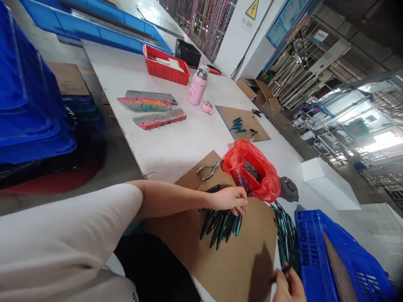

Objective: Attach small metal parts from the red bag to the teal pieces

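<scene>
My left hand (231, 199) hovers over a fanned pile of slim, glossy teal-black fishing lures (220, 226) on the cardboard sheet (245, 251). Its fingers are bent together; whatever they may pinch is too small to make out. At the lower right, my right hand (288, 287) pinches a dark, slim fishing lure (286, 268), partly blurred. Beside that hand lies a second heap of teal lures (287, 235). Just beyond my left hand stands a red box (252, 178) lined with a red plastic bag (272, 180), holding small metal parts. Pliers (210, 170) rest on the cardboard.
A blue crate (315, 251) borders the right side, near a white box (327, 182). Farther back are a board with several lures (239, 126), a pink bottle (197, 87), its cap (207, 107), a red tray (165, 71) and large fish-shaped pieces (145, 104). Blue bins (28, 92) stand left.
</scene>
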